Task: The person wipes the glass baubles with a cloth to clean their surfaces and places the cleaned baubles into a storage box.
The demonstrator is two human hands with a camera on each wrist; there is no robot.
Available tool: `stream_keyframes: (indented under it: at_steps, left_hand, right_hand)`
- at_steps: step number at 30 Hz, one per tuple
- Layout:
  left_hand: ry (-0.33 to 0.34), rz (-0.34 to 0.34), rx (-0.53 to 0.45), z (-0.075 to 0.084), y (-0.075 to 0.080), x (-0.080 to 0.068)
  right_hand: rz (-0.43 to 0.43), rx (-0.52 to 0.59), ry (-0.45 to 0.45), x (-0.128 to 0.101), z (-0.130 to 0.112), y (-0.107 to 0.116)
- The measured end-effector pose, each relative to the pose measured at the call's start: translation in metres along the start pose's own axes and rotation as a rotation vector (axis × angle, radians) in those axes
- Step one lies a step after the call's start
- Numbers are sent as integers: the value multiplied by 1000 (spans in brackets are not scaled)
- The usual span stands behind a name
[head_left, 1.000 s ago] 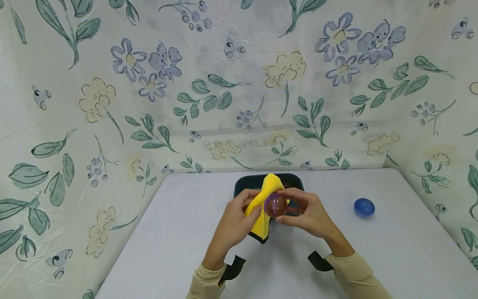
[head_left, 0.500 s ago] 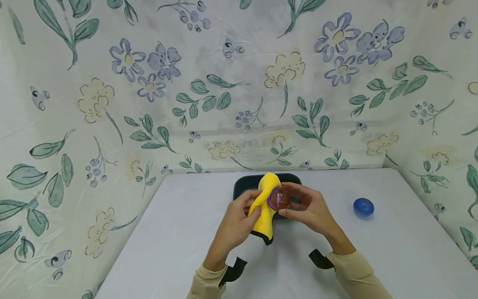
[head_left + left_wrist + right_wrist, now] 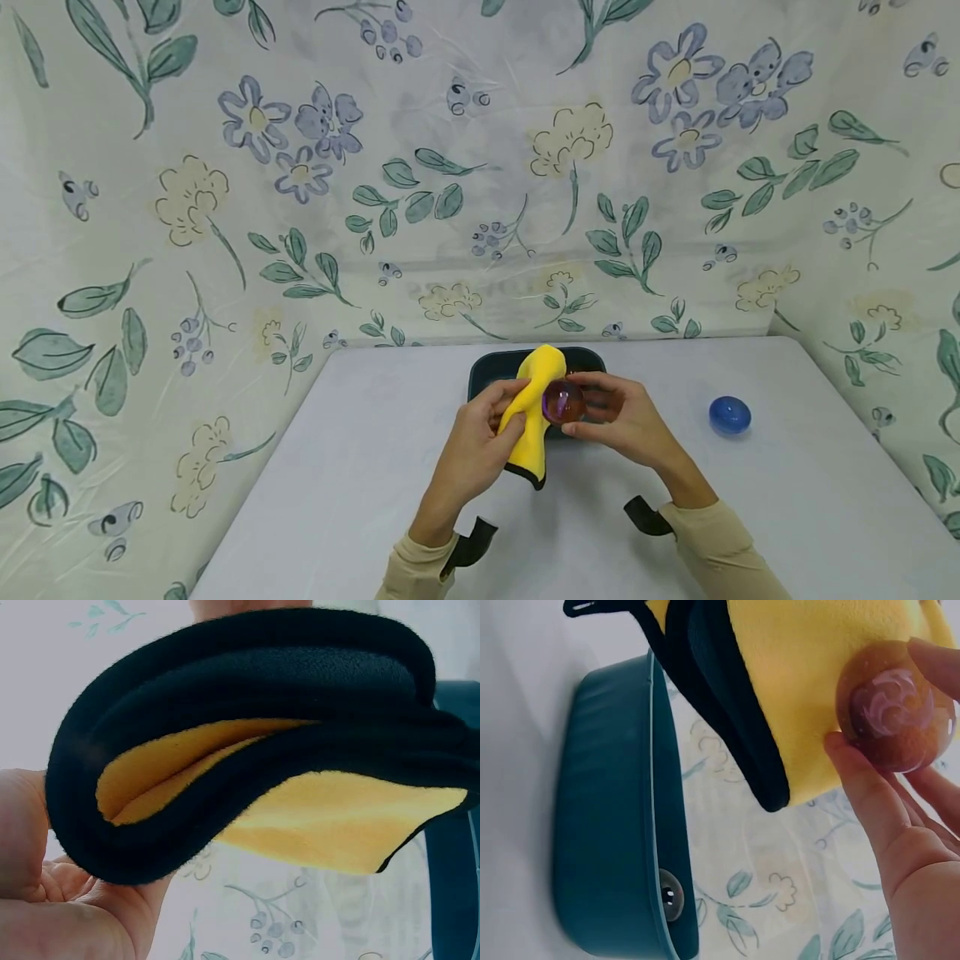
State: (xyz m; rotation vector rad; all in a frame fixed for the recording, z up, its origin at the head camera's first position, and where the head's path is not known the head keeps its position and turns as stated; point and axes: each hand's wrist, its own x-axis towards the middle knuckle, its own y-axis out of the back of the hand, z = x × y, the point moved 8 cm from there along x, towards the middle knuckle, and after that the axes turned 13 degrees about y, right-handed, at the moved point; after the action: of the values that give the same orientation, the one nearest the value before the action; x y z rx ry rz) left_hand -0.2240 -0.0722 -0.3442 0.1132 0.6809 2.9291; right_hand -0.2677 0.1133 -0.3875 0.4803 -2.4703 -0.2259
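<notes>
hands (image 3: 551,421) gripping: left the yellow cloth (image 3: 534,408), right the amber ball (image 3: 564,402)

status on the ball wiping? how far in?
Done, by the look of it: a blue ball lies apart on the table, right of the tray. In hand: the right hand holds a purple ball against the yellow cloth gripped by the left hand. Left: at least one more ball sits in the dark tray.
</notes>
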Motion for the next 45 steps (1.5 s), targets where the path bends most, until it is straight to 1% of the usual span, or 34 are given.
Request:
stream_keyframes:
  at_steps: [4, 9, 14, 18, 21, 27, 34, 45]
  left_hand:
    - [-18, 15, -5, 1, 1, -1]
    - [-43, 39, -9, 3, 3, -1]
    - [-43, 50, -23, 3, 5, 0]
    - [-32, 44, -34, 2, 7, 1]
    - [-29, 36, -24, 2, 7, 2]
    - [-9, -5, -2, -3, 2, 6]
    - [1, -50, 10, -6, -4, 9]
    - [40, -89, -9, -9, -5, 9]
  right_hand:
    - [-39, 2, -17, -1, 0, -3]
    - [-103, 7, 8, 0, -7, -10]
    - [-110, 12, 33, 0, -13, -11]
    - [-116, 29, 54, -1, -16, -10]
    - [-120, 38, 71, -1, -18, -11]
    - [-109, 53, 96, -2, -21, -10]
    - [-75, 73, 163, 0, -25, -7]
    - [-35, 80, 175, 1, -25, -5]
